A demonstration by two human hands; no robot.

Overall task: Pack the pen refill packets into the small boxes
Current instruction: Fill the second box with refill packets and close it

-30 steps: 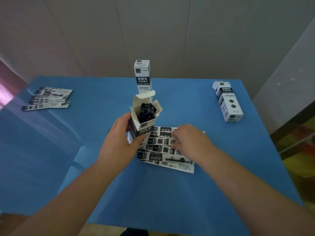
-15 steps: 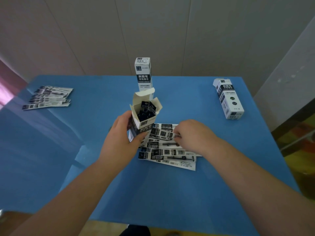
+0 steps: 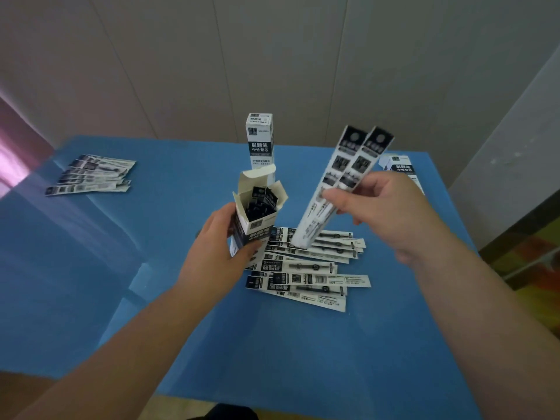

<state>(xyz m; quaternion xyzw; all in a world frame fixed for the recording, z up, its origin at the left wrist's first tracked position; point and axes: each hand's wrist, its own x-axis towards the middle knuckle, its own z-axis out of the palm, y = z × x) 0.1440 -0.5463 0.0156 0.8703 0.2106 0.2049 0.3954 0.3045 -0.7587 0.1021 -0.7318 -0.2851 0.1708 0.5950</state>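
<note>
Above the blue table (image 3: 91, 268), right hand (image 3: 385, 213) pinches two black-and-white packets (image 3: 342, 183); left hand (image 3: 218, 256) grips the open box (image 3: 254, 219).

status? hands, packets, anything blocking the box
Left hand grips open box, already part full. Right hand pinches two packets, lifted, tilted, not yet in. Box mouth unobstructed.

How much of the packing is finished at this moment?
Looks done: one closed box stands behind. In hand: the left hand grips the open box, already partly filled; the right hand holds two packets. Left: the near pile and the far pile.
</note>
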